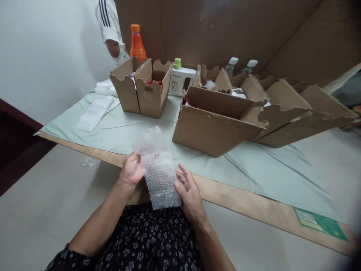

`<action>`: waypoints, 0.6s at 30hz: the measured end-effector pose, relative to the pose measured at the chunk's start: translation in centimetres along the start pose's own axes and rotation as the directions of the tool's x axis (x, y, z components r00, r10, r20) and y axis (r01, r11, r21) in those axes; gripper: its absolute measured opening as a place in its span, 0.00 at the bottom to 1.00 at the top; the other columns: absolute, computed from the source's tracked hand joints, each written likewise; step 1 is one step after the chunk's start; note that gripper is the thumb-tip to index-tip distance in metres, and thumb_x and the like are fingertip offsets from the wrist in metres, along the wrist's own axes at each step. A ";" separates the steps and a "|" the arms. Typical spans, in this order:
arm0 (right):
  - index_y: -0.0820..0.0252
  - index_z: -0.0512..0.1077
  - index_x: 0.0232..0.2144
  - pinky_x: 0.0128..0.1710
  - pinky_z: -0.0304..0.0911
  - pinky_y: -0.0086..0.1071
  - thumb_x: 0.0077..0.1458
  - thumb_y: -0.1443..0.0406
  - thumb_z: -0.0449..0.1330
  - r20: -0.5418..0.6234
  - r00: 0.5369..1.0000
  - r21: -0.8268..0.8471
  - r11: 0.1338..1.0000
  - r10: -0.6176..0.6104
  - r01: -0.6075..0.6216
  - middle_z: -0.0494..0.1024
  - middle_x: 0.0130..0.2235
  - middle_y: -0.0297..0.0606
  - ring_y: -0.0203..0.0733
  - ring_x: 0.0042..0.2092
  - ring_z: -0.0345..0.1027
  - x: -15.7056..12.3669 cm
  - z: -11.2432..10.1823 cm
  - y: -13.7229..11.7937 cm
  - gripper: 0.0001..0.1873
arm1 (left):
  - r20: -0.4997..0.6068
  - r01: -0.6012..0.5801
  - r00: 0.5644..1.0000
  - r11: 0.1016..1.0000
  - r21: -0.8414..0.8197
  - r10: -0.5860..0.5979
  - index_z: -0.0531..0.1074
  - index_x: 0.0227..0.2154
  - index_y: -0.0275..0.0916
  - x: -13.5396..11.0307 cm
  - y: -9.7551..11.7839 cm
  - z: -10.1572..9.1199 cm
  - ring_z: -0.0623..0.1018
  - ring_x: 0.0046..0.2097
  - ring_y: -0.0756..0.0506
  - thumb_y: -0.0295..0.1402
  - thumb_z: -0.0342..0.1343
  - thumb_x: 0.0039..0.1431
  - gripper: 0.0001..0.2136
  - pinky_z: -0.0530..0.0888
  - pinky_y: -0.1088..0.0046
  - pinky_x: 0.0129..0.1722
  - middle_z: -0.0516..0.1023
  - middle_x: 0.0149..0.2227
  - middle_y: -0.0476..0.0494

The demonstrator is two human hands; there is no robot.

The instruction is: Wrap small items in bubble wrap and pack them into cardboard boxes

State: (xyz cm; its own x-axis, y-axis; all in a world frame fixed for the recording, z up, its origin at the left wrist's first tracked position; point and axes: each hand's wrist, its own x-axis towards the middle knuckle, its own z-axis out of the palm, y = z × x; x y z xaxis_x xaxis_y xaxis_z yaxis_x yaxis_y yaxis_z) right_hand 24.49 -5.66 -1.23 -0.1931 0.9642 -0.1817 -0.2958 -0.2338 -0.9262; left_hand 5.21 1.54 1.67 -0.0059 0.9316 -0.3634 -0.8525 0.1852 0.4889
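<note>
A sheet or pouch of clear bubble wrap (162, 177) is held up at the table's front edge, above my lap. My left hand (132, 169) pinches its left side, with the fingertips partly behind the plastic. On the opposite side my right hand (190, 190) has its thumb at the front and fingers around the edge. The top end of the wrap looks thin and blurred, and its lower end hangs toward me. Whether anything is inside the wrap, I cannot tell.
Open cardboard boxes (208, 130) stand across the table (132, 131). Behind them are a white jug with a green cap (182, 81) and an orange bottle (137, 45). Flat plastic pouches (94, 113) lie at left. A person's sleeve (109, 22) shows at the back.
</note>
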 end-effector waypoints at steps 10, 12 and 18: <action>0.56 0.72 0.54 0.41 0.72 0.35 0.54 0.52 0.70 -0.028 0.999 -0.140 0.990 0.032 -0.036 0.84 0.43 0.40 0.43 0.41 0.78 -0.6 -2.9 -2.6 0.29 | 0.030 -0.102 0.995 0.980 0.169 0.098 0.78 0.49 0.36 -0.9 0.7 -0.8 0.80 0.57 0.36 0.44 0.57 0.65 0.18 0.76 0.55 0.58 0.85 0.47 0.38; 0.57 0.75 0.50 0.38 0.70 0.33 0.55 0.52 0.70 0.026 0.999 -0.210 0.977 0.038 -0.032 0.83 0.43 0.40 0.41 0.39 0.76 -0.5 -4.0 -3.7 0.25 | 0.023 -0.115 0.993 0.944 0.309 0.113 0.79 0.43 0.36 -0.9 0.5 -1.1 0.82 0.54 0.35 0.44 0.66 0.55 0.19 0.78 0.56 0.55 0.85 0.45 0.38; 0.58 0.76 0.50 0.30 0.63 0.30 0.54 0.55 0.69 -0.059 0.996 -0.442 0.896 -0.073 0.039 0.75 0.31 0.31 0.36 0.31 0.67 0.0 -7.5 -6.3 0.23 | -0.015 -0.186 0.972 0.805 0.563 0.235 0.78 0.35 0.37 0.3 -0.1 -1.3 0.80 0.34 0.49 0.34 0.75 0.35 0.20 0.77 0.74 0.37 0.83 0.34 0.48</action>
State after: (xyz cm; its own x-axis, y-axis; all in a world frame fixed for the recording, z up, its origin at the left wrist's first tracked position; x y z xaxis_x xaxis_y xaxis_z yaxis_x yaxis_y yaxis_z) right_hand 33.34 -3.28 2.13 -0.1151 0.9844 -0.1330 0.1412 -0.1164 -0.9831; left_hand 4.64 1.39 0.50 -0.2139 0.9444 -0.2498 -0.3906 0.1517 0.9080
